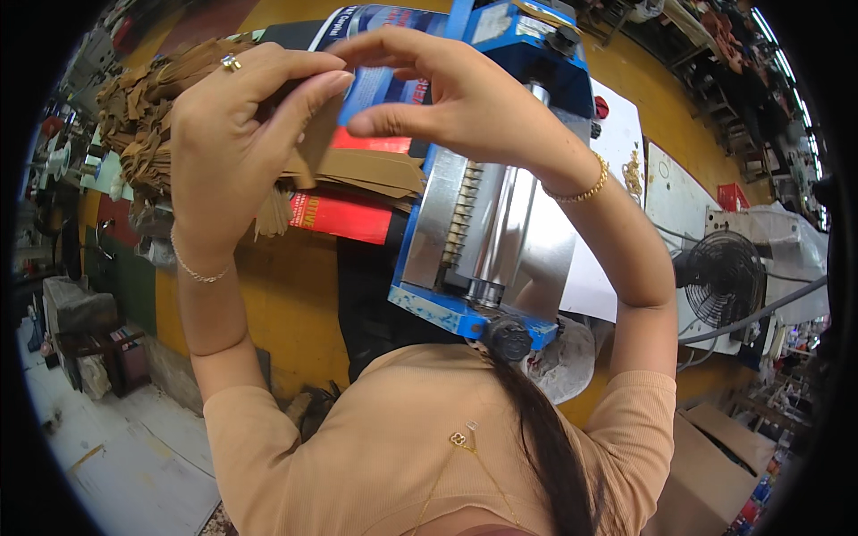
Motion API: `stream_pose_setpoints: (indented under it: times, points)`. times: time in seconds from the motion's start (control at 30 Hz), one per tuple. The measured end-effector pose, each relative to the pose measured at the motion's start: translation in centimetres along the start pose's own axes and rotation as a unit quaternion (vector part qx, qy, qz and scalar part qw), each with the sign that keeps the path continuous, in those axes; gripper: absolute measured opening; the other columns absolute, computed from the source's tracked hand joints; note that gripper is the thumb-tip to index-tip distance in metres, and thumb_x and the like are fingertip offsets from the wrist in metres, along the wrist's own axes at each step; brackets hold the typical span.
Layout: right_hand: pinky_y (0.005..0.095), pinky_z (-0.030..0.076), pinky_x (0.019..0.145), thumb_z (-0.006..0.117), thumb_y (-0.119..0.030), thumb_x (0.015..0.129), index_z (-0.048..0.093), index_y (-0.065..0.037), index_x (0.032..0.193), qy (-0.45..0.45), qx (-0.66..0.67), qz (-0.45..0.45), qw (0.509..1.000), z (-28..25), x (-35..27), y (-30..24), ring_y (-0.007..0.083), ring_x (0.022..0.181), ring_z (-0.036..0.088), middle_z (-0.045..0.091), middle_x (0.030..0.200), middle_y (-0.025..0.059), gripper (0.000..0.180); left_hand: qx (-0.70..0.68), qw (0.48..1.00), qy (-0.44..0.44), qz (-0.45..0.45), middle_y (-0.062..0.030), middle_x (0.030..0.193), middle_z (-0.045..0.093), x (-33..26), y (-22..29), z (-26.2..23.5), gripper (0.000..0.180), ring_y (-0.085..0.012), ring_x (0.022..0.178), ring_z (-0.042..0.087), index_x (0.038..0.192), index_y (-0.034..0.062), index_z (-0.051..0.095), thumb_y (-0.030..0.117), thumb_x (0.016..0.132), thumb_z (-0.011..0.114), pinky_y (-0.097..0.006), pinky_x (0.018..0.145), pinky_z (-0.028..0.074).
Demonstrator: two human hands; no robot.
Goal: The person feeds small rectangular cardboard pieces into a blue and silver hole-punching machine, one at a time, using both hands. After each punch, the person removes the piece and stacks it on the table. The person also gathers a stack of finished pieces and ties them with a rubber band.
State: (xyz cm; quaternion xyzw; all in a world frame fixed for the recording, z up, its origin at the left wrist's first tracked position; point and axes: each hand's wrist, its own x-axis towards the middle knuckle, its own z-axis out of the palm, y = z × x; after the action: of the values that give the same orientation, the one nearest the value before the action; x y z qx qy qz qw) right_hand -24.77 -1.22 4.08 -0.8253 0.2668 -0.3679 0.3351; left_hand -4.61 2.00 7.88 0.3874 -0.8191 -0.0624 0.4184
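Raised over the work is my left hand (228, 134), a ring on one finger, its thumb and fingertips closed on a thin brown strip (318, 134). The strip looks like leather or card, is partly blurred and hangs down from the grip. My right hand (438, 94) arches in from the other side, its fingertips close to the left ones. Its thumb stands apart from the fingers, and nothing shows between them. Below both hands, a small stack of flat brown strips (371, 170) lies on a red and blue printed package (344, 217).
A blue-framed machine (438, 308) with shiny metal rollers (509, 237) stands right of the strips. Bundled brown strips (143, 116) are heaped at left. On the right are a white table (666, 192), a black fan (726, 277) and a cardboard box (715, 456).
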Motion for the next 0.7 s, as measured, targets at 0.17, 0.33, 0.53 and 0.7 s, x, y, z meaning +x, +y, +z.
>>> stream_pose_setpoints:
  times: [0.17,0.33,0.53,0.7]
  points:
    - [0.0211,0.046,0.076,0.062,-0.016,0.095,0.061,0.001,0.103,-0.163,0.158,0.143,0.963,0.0,1.7,1.0,0.0038,0.082,0.052,0.059,0.089,-0.0022,0.019,-0.156,0.972,0.028,-0.175,-0.0065,0.079,0.069,-3.9,-5.3,-1.4,0.017,-0.0090,0.073,0.063,0.100,-0.0006,0.071,0.012,0.091,0.066,-0.022,0.063,0.049]
    - [0.0216,0.046,0.069,0.058,-0.020,0.098,0.060,-0.002,0.101,-0.272,0.107,0.147,0.945,-1.7,1.6,0.9,0.0042,0.081,0.052,0.058,0.085,-0.0033,0.018,-0.144,0.899,0.044,-0.411,-0.0095,0.091,0.070,-10.7,-20.9,-1.5,0.036,-0.0130,0.086,0.064,0.112,-0.0002,0.067,0.030,0.094,0.064,-0.027,0.077,0.050]
    - [0.0203,0.043,0.059,0.063,-0.024,0.095,0.061,-0.003,0.096,-0.317,0.128,0.291,0.893,-1.6,3.4,1.1,0.0033,0.072,0.049,0.055,0.082,-0.0034,0.021,-0.013,0.828,-0.079,-0.555,-0.0237,0.099,0.069,-18.4,-31.9,4.5,0.058,-0.0245,0.097,0.067,0.105,-0.0105,0.066,0.039,0.077,0.077,-0.033,0.084,0.052]
    - [0.0232,0.048,0.063,0.055,-0.024,0.098,0.058,-0.009,0.100,-0.400,0.082,0.264,0.874,4.8,8.2,7.4,0.0059,0.074,0.052,0.057,0.084,-0.0031,0.016,-0.133,0.776,-0.078,-0.612,-0.0211,0.091,0.070,-17.7,-32.7,5.1,0.047,-0.0225,0.081,0.070,0.099,-0.0112,0.067,0.023,0.071,0.083,-0.033,0.070,0.056]
